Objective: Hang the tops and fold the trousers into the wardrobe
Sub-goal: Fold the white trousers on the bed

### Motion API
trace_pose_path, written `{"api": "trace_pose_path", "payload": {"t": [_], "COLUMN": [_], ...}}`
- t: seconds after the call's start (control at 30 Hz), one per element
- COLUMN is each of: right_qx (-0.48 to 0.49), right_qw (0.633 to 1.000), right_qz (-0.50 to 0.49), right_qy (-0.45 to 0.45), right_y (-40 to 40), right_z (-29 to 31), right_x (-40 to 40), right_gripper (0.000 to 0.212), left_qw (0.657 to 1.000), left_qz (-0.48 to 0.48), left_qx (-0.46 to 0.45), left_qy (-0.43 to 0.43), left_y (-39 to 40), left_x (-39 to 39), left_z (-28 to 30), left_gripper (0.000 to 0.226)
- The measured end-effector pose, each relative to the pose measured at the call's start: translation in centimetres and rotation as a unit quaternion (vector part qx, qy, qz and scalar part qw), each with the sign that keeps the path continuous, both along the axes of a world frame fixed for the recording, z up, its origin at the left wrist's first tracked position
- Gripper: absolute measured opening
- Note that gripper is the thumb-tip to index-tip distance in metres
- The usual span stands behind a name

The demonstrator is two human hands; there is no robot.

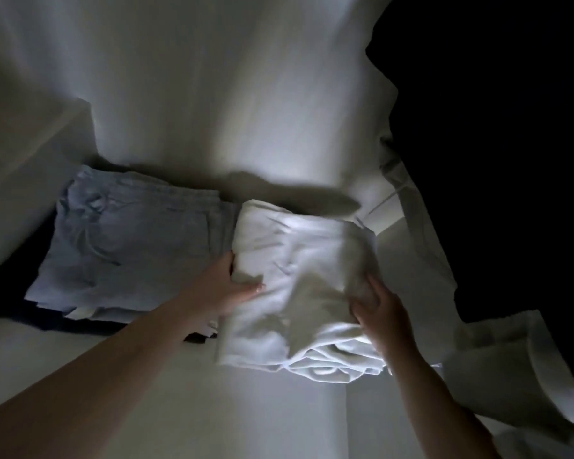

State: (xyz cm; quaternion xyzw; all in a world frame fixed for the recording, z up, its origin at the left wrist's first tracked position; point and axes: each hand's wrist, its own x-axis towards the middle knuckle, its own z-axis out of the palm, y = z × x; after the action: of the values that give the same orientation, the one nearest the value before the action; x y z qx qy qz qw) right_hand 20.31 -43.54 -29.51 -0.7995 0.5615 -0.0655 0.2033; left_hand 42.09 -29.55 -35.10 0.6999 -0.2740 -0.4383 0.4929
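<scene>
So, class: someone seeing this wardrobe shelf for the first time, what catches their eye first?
The folded white trousers, brightly lit at centre, gripped on either side by the left hand and right hand. Just left of them lies a folded pale blue pair on a darker stack, and hanging garments darken the right side.

One head-worn wide-angle view, looking forward and down, close in on a dim white wardrobe shelf (80, 359). Both bare forearms reach in from the bottom edge toward folded clothes mid-frame. Dark hanging fabric (494, 160) fills the right side.
</scene>
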Motion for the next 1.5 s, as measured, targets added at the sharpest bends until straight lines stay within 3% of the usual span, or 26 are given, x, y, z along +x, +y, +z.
{"api": "trace_pose_path", "payload": {"t": [0.23, 0.4, 0.47, 0.53, 0.6, 0.63, 0.7, 0.8, 0.9, 1.0, 1.23, 1.37, 1.43, 1.5], "right_qx": [-0.04, -0.032, -0.037, -0.076, -0.143, -0.164, -0.162, -0.13, -0.149, -0.19, -0.113, -0.095, -0.137, -0.178], "right_qw": [0.998, 0.998, 0.991, 0.987, 0.981, 0.975, 0.969, 0.964, 0.958, 0.955, 0.955, 0.954, 0.962, 0.969], "right_qz": [-0.049, -0.034, -0.015, -0.006, 0.022, 0.047, 0.091, 0.099, 0.099, 0.102, 0.132, 0.125, 0.111, 0.106], "right_qy": [0.01, 0.046, 0.131, 0.139, 0.133, 0.141, 0.162, 0.211, 0.223, 0.203, 0.241, 0.255, 0.207, 0.133], "right_y": [-6.1, -8.4, -8.9, -8.9, -8.5, -8.3, -8.6, -8.8, -8.4, -8.7, -10.4, -10.5, -10.0, -9.1], "right_z": [-0.8, -4.7, -6.5, -7.1, -6.7, -6.3, -6.3, -8.1, -10.6, -12.1, -14.4, -13.6, -13.3, -12.8], "right_x": [-2.4, -1.8, -1.0, -0.2, 0.8, 1.4, 2.5, 2.4, 1.2, 0.9, 1.7, 2.0, 1.7, 1.0], "right_gripper": [0.063, 0.064, 0.063, 0.067, 0.066, 0.064, 0.064, 0.074, 0.089, 0.095, 0.126, 0.11, 0.097, 0.069], "left_qw": [0.992, 0.996, 1.0, 0.98, 0.906, 0.867, 0.829, 0.818, 0.83, 0.855, 0.859, 0.866, 0.88, 0.9], "left_qz": [-0.053, -0.009, 0.008, 0.011, -0.009, -0.023, -0.069, -0.172, -0.204, -0.191, -0.22, -0.196, -0.155, -0.113], "left_qx": [-0.082, -0.04, -0.021, -0.022, -0.098, -0.143, -0.161, -0.053, 0.045, 0.043, 0.087, 0.063, 0.024, -0.02], "left_qy": [0.076, 0.08, 0.001, -0.195, -0.412, -0.477, -0.532, -0.547, -0.516, -0.48, -0.454, -0.456, -0.448, -0.421], "left_y": [-7.8, -9.4, -9.6, -9.7, -10.3, -10.9, -12.2, -12.7, -12.4, -13.0, -14.5, -14.6, -13.8, -11.9], "left_x": [-2.3, -1.6, -1.5, -1.8, -2.6, -3.1, -4.0, -4.5, -4.1, -4.0, -3.0, -3.3, -3.7, -4.1], "left_z": [-3.2, -6.2, -6.7, -5.8, -4.4, -4.0, -3.7, -5.6, -7.7, -8.3, -10.0, -9.5, -9.2, -8.8], "left_gripper": [0.048, 0.058, 0.081, 0.099, 0.101, 0.1, 0.101, 0.099, 0.1, 0.105, 0.108, 0.105, 0.097, 0.076]}}
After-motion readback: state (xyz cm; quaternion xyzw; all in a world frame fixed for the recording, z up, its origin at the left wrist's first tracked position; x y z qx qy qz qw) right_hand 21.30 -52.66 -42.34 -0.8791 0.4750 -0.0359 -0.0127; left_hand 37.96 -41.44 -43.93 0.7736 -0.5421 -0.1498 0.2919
